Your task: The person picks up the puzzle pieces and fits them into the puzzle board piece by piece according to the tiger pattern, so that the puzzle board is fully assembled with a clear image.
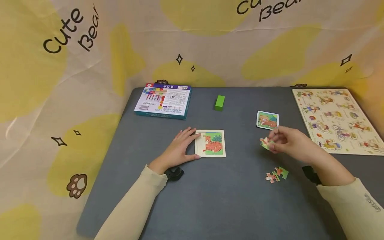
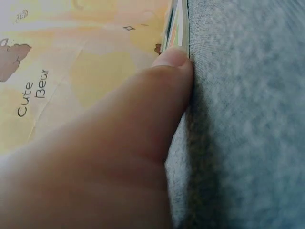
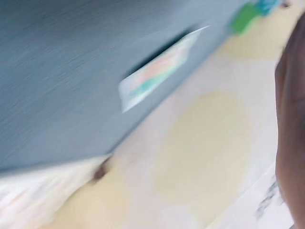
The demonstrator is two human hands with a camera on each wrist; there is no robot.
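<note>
A square puzzle tray (image 1: pixel 200 144) lies mid-table, its right part filled with joined pieces of a tiger (image 1: pixel 213 144) on green; the left strip is bare. My left hand (image 1: pixel 179 148) rests at the tray's left side, fingers fairly straight, thumb at the lower edge; in the left wrist view the thumb (image 2: pixel 174 64) touches that edge. Above the table at the right, my right hand (image 1: pixel 286 141) pinches a puzzle piece (image 1: pixel 265 143) between thumb and fingers. Two loose puzzle pieces (image 1: pixel 272 177) lie nearer me. A tiger picture card (image 1: pixel 267 120) lies just beyond the right hand.
A boxed set (image 1: pixel 163 101) lies at the back left, and a green block (image 1: pixel 220 103) stands at the back middle. At the right is a wooden board (image 1: pixel 336 116) with many figures. A patterned cloth (image 1: pixel 210 43) hangs behind the table.
</note>
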